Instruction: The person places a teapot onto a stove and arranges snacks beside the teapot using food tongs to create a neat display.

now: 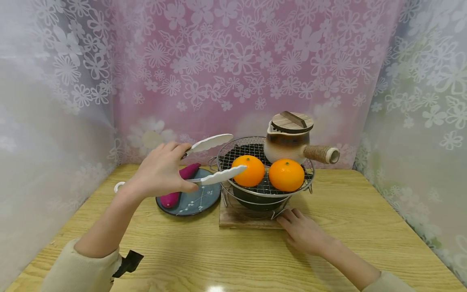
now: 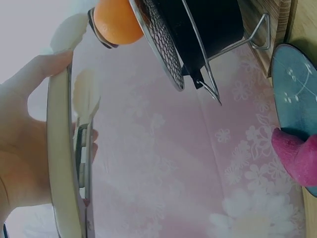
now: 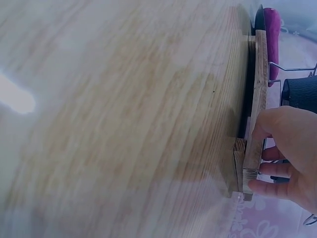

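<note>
My left hand [image 1: 160, 170] holds a pair of tongs [image 1: 224, 175] with white scalloped tips, spread apart. One tip overlaps the left orange [image 1: 249, 180] in the head view; the left wrist view shows the tongs [image 2: 62, 148] beside an orange [image 2: 117, 22] with nothing between the tips. A second orange [image 1: 286, 175] sits to the right on the round wire mesh [image 1: 260, 188] over a black stove pot [image 1: 255, 201]. My right hand [image 1: 303, 231] grips the front right corner of the wooden board [image 1: 248, 223] under the stove; its thumb and fingers show in the right wrist view.
A clay teapot [image 1: 286, 146] with a wooden lid and a rope-wrapped handle stands at the mesh's back right. Left of the stove, a blue plate [image 1: 198, 200] bears purple sweet potatoes [image 1: 170, 199]. Floral curtains [image 1: 233, 73] surround the wooden table [image 1: 182, 251].
</note>
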`<action>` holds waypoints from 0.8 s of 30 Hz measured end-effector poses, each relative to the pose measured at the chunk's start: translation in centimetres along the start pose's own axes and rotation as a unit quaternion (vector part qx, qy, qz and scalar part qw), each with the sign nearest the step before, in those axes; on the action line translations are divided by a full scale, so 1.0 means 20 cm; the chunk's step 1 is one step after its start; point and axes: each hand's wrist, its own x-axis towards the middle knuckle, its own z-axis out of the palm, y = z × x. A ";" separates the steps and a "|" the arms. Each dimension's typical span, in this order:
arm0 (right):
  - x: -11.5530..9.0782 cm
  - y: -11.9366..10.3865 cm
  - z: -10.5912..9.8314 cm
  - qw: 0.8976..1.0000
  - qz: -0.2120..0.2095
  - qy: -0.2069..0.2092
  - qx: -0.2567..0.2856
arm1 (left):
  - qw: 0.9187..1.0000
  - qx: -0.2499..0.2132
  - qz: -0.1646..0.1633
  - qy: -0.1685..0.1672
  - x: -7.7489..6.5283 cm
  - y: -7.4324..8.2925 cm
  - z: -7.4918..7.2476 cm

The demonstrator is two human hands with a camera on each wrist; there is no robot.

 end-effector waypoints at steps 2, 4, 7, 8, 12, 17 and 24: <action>0.00 0.00 0.00 1.000 -0.002 0.002 -0.002 | 1.000 -0.006 -0.017 0.009 0.00 -0.01 -0.01; 0.00 0.00 0.00 1.000 -0.003 0.005 -0.005 | 0.999 -0.012 -0.034 0.015 0.00 -0.03 -0.02; 0.00 0.01 0.00 1.000 -0.004 0.007 -0.010 | 0.998 -0.022 -0.058 0.022 0.00 -0.07 -0.01; 0.00 0.01 0.00 1.000 -0.003 0.006 -0.010 | 0.997 -0.025 -0.066 0.024 0.01 -0.09 -0.01; 0.00 0.00 0.00 1.000 0.001 -0.003 -0.005 | 0.994 -0.041 -0.098 0.021 0.01 -0.17 0.02; 0.00 -0.01 0.01 1.000 0.004 -0.011 0.001 | 0.990 -0.038 -0.134 0.003 0.00 -0.28 0.07; 0.00 0.00 0.01 1.000 0.002 -0.004 -0.003 | 0.987 -0.009 -0.163 -0.009 -0.01 -0.38 0.12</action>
